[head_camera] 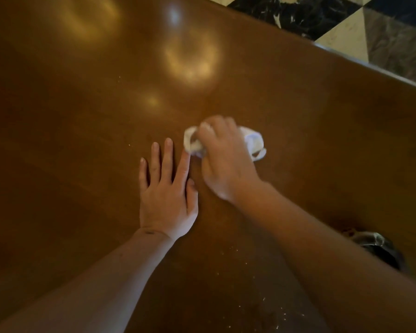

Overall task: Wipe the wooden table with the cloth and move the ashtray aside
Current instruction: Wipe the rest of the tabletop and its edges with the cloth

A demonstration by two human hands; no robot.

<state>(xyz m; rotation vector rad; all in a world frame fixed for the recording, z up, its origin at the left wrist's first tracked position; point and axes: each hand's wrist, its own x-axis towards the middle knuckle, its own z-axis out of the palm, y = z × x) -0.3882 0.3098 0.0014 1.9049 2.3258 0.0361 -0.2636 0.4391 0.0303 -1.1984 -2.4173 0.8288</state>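
White crumpled cloth (252, 143) is lying bunched under the right hand (222, 159), which is gripping it with fingers curled over the top and pressing it to the glossy brown wooden bench (82, 116).

Head view: wiping step appears to be in hand; right hand is blurred, so likely mid-stroke. Left hand (166, 191) is lying flat on the bench just beside the cloth, fingers straight and spread, holding nothing, index tip nearly touching the cloth edge. Both forearms are reaching forward from the near edge. Pale crumbs (264, 300) are lying near the lower right, unwiped. Dark rounded ashtray (380, 251) is sitting at the right, partly hidden behind the right forearm.

Judgement: next move is calling for strokes toward the crumbs, then lifting the ashtray aside.
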